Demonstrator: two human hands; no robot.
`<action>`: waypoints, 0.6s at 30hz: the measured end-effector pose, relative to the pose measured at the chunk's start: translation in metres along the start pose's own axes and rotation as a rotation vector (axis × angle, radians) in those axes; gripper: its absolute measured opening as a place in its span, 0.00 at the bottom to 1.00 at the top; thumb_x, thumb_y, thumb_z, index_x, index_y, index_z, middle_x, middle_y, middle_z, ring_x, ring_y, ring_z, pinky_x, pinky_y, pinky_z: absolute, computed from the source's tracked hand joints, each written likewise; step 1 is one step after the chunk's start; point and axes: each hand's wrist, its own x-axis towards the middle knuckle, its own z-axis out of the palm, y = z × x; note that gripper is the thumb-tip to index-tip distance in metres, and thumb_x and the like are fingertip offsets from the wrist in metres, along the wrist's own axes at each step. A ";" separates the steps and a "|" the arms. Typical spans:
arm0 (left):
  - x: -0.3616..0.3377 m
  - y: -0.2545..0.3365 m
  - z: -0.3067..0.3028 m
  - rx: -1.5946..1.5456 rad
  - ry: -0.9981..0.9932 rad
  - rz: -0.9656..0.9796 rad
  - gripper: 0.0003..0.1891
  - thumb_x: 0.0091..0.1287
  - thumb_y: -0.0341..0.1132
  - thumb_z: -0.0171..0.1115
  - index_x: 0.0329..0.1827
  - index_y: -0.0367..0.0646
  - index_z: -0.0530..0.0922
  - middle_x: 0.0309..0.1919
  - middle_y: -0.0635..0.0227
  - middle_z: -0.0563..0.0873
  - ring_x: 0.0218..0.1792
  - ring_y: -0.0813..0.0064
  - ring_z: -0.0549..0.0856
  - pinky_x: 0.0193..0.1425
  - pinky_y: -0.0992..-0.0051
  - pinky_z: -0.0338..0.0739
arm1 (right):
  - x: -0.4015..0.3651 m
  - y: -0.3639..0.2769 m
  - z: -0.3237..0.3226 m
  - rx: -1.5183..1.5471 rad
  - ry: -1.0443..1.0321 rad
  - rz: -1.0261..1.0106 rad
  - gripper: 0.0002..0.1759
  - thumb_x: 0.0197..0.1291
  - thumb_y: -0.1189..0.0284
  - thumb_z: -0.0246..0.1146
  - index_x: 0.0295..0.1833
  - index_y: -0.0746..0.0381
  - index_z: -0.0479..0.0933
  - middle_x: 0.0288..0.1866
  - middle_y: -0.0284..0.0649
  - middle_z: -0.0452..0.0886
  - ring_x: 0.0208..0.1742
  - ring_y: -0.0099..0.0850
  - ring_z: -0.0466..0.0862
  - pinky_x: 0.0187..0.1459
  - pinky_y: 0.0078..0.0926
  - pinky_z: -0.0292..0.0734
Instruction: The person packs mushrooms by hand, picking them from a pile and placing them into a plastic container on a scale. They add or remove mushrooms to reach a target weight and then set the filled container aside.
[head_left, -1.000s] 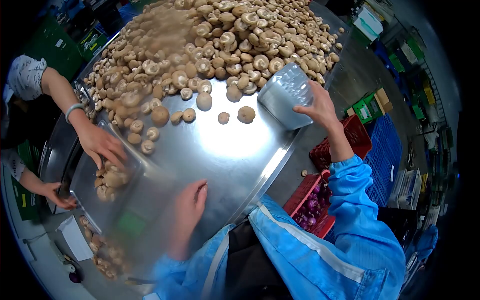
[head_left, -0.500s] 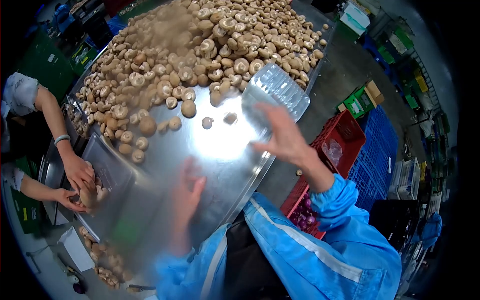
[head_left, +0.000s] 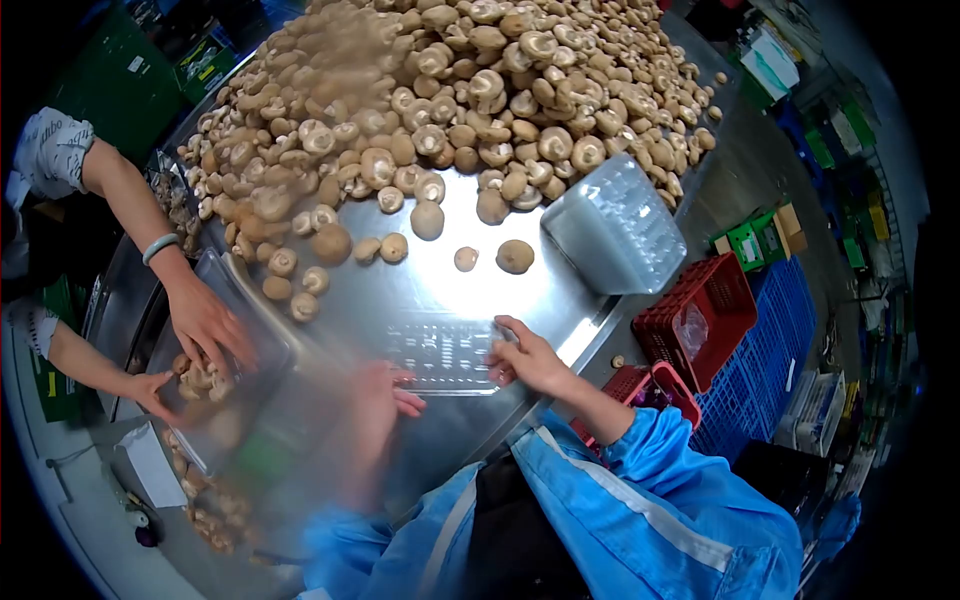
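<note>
In the head view, a clear plastic tray lies on the steel desk between both hands. It looks light, thin and slick, flexing if squeezed, so its rim seems the best hold. The right hand curls narrowly on its right edge, forearm angled inward; the left hand, blurred, meets the left edge, its grip unclear.

Right of centre, a red crate holds a clear plastic bag, with a blue pallet along its right side; just above sits a green box beside brown cardboard. A white sheet lies lower left, a labelled green surface upper left
</note>
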 end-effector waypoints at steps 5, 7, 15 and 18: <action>0.007 -0.005 0.025 -0.242 -0.022 -0.133 0.20 0.70 0.26 0.52 0.63 0.30 0.61 0.43 0.45 0.84 0.22 0.57 0.86 0.20 0.71 0.81 | 0.019 0.004 0.003 -0.030 0.140 0.000 0.34 0.69 0.75 0.48 0.77 0.66 0.45 0.36 0.45 0.82 0.24 0.30 0.83 0.24 0.25 0.80; 0.018 0.002 0.027 -0.289 -0.026 -0.159 0.22 0.70 0.26 0.52 0.65 0.30 0.59 0.45 0.43 0.84 0.25 0.56 0.86 0.24 0.71 0.82 | 0.028 -0.001 0.004 -0.037 0.178 -0.005 0.34 0.69 0.76 0.47 0.77 0.67 0.44 0.35 0.44 0.82 0.23 0.29 0.82 0.22 0.24 0.78; 0.106 0.056 0.037 -0.419 0.065 -0.008 0.24 0.70 0.23 0.49 0.67 0.25 0.56 0.52 0.38 0.81 0.25 0.56 0.85 0.28 0.69 0.83 | 0.130 -0.053 0.007 -0.049 0.301 -0.127 0.29 0.64 0.78 0.47 0.71 0.75 0.57 0.35 0.47 0.85 0.14 0.26 0.76 0.17 0.26 0.72; 0.148 0.087 0.045 -0.496 0.129 0.084 0.25 0.70 0.22 0.46 0.69 0.24 0.55 0.56 0.35 0.78 0.25 0.57 0.84 0.31 0.67 0.84 | 0.173 -0.088 0.011 -0.013 0.346 -0.166 0.25 0.64 0.79 0.49 0.66 0.76 0.65 0.35 0.48 0.86 0.15 0.26 0.76 0.19 0.26 0.72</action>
